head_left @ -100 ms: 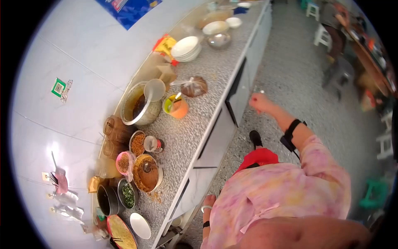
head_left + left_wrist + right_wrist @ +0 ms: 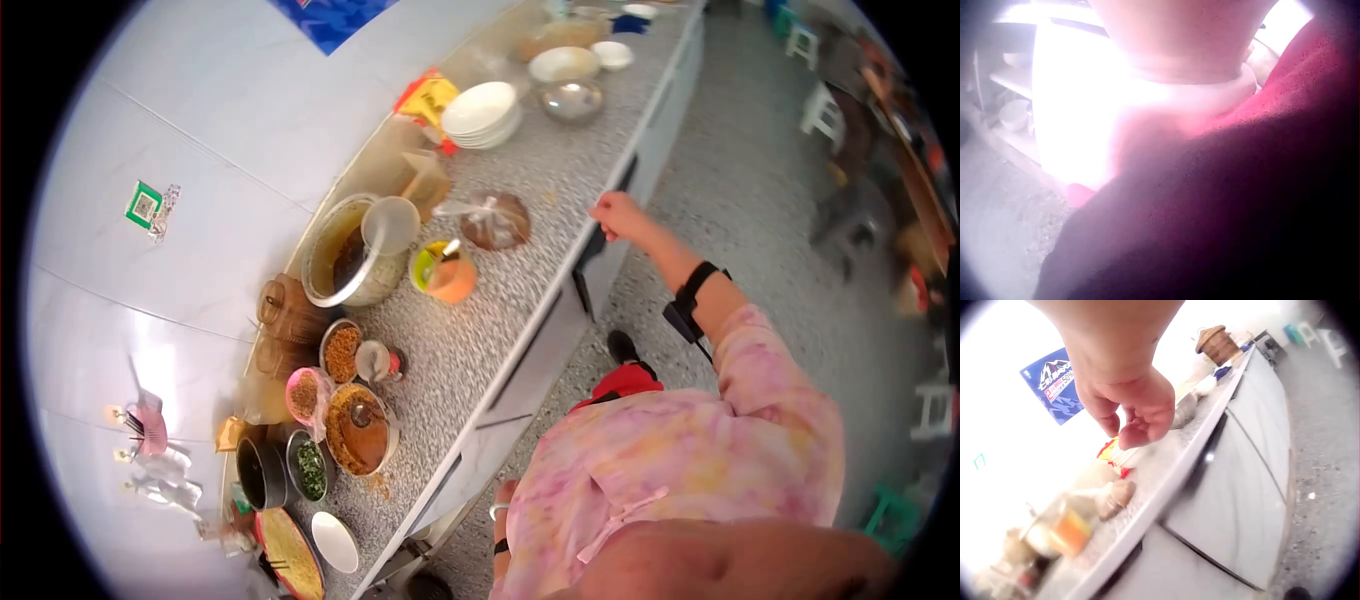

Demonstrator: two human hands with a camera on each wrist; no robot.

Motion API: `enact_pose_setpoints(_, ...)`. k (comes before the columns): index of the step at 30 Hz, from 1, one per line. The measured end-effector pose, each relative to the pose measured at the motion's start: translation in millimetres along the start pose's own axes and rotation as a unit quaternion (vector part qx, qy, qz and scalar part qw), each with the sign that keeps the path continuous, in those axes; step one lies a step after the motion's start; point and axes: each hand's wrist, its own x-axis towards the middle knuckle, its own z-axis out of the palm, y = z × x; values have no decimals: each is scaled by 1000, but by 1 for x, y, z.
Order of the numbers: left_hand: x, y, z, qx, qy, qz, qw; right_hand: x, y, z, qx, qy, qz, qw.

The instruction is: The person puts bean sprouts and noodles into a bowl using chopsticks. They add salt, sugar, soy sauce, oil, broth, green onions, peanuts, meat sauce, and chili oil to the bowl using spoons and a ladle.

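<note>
Bag point(image 2: 500, 222) (tied, brown contents) sits on countertop point(image 2: 505, 305) inboard of front edge, neck twd wall point(image 2: 200, 90); we log R hand point(image 2: 620, 215) nearer, by that edge, fingers loosely curled, nothing seen held; L hand point(image 2: 507, 489) mostly hidden, grip can't tell.

Place: I'd call this a small eatery's kitchen.
Speckled countertop point(image 2: 510, 310): I see stacked white bowls point(image 2: 482, 115), chopped greens point(image 2: 311, 470).
Wall point(image 2: 225, 130): QR-code sign point(image 2: 146, 206).
Floor point(image 2: 715, 190): white plastic stools point(image 2: 822, 112) beyond the counter.
</note>
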Motion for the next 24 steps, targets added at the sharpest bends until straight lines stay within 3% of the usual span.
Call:
enact_pose_setpoints(2, -11, 36, 1, -23, 22, -79, 996, 97, -37, 8, 31, -16, 2, 999)
enact_pose_setpoints(4, -35, 70, 0, -42, 24, -145, 988, 202, -52, 17, -18, -63, -2, 998)
enact_pose_setpoints(6, -50, 104, 1, -63, 28, -193, 979, 255, -86, 31, 50, 20, 40, 998)
enact_pose_setpoints(7, -54, 121, 1, -75, 34, -214, 973, 281, -106, 33, 55, 5, 39, 998)
enact_pose_setpoints(10, -64, 162, 3, -104, 51, -257, 959, 350, -110, 43, 14, -18, 89, 996)
enact_pose_setpoints(12, -68, 180, 13, -117, 61, -280, 951, 379, -93, 61, 69, 48, 100, 991)
enact_pose_setpoints(13, -69, 189, 16, -124, 67, -288, 947, 391, -93, 59, -66, 17, 100, 993)
enact_pose_setpoints(17, -75, 205, 37, -140, 82, -308, 937, 408, -113, 44, -84, -6, 78, 993)
enact_pose_setpoints(19, -72, 222, 43, -138, 81, -311, 937, 418, -132, 26, -228, -64, -57, 970)
enact_pose_setpoints(21, -64, 221, 54, -133, 78, -307, 939, 415, -150, 23, -333, 92, -255, 903)
enact_pose_setpoints(22, -56, 226, 57, -127, 78, -303, 941, 408, -164, 20, -343, 92, -258, 899)
enact_pose_setpoints(24, -53, 232, 45, -114, 75, -290, 947, 385, -196, 17, -479, 179, -382, 770)
